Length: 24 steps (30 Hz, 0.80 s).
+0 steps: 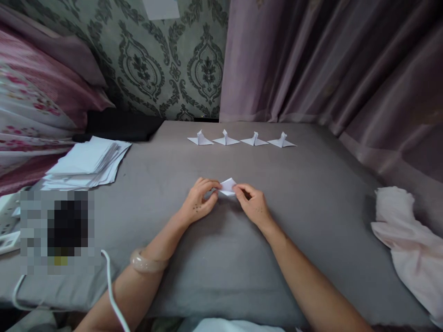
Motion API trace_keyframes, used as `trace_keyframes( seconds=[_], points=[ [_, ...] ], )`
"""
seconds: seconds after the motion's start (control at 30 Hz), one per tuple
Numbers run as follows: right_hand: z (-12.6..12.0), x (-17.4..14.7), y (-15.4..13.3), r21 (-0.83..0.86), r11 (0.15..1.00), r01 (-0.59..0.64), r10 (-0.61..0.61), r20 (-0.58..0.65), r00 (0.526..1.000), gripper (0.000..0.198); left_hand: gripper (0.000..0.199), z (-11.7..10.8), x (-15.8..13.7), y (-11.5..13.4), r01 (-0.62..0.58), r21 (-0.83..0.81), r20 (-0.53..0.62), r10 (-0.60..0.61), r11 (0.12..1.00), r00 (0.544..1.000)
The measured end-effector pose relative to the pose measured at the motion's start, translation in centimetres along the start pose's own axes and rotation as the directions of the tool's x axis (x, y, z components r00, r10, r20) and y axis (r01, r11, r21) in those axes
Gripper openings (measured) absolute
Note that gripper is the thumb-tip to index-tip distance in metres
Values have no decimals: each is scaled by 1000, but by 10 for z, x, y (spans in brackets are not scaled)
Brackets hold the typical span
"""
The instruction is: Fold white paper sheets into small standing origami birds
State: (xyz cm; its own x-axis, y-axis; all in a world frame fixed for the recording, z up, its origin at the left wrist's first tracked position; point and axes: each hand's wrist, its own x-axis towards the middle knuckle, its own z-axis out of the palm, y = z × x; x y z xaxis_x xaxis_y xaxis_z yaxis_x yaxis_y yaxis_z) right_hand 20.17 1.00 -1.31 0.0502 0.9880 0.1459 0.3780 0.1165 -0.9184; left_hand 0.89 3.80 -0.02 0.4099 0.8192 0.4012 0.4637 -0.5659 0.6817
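Observation:
A small folded piece of white paper (228,186) is held up between my two hands over the middle of the grey-covered table (221,258). My left hand (203,197) pinches its left edge between thumb and fingers. On the opposite edge, my right hand (252,201) grips the paper the same way. Part of each side is hidden by my fingertips. Beyond my hands, several white folded-paper figures (226,138) stand in a row, each with flat pointed sides and an upright middle.
A stack of white paper sheets (86,161) lies at the left, by a black folded item (121,125). A white cable (110,286) crosses near my left forearm. Pale crumpled cloth (408,244) lies at the right edge. Curtains (270,60) and a patterned wall (166,60) border the back.

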Motion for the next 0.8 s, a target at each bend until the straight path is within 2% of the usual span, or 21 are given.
trace_keyframes(
  seconds=[0.1,0.2,0.27,0.33,0.37,0.43,0.57,0.8],
  points=[
    [8,-1,3,-7,995,103,-103,-59,993,17,20,3,1,1,197,-113,-69,-206,974,976],
    [14,-2,6,-11,979,205,-205,-67,976,19,21,10,2,-5,283,-354,-82,-331,891,940],
    [16,-2,9,1,972,234,-234,-78,969,21,29,16,1,-10,316,-567,7,-379,761,925],
    [18,-2,12,48,975,217,-212,-99,972,27,36,20,2,-13,351,-724,108,-404,593,908],
    [18,-1,13,82,977,199,-190,-106,976,31,38,21,2,-13,359,-771,140,-410,526,901],
    [19,0,14,148,976,160,-145,-103,984,40,41,22,2,-13,353,-818,159,-411,454,898],
    [18,1,13,225,970,97,-90,-42,995,49,41,22,3,-11,347,-827,168,-395,443,903],
    [17,3,8,293,956,20,-19,-4,1000,39,40,22,1,-12,334,-795,177,-334,506,926]
  ],
)
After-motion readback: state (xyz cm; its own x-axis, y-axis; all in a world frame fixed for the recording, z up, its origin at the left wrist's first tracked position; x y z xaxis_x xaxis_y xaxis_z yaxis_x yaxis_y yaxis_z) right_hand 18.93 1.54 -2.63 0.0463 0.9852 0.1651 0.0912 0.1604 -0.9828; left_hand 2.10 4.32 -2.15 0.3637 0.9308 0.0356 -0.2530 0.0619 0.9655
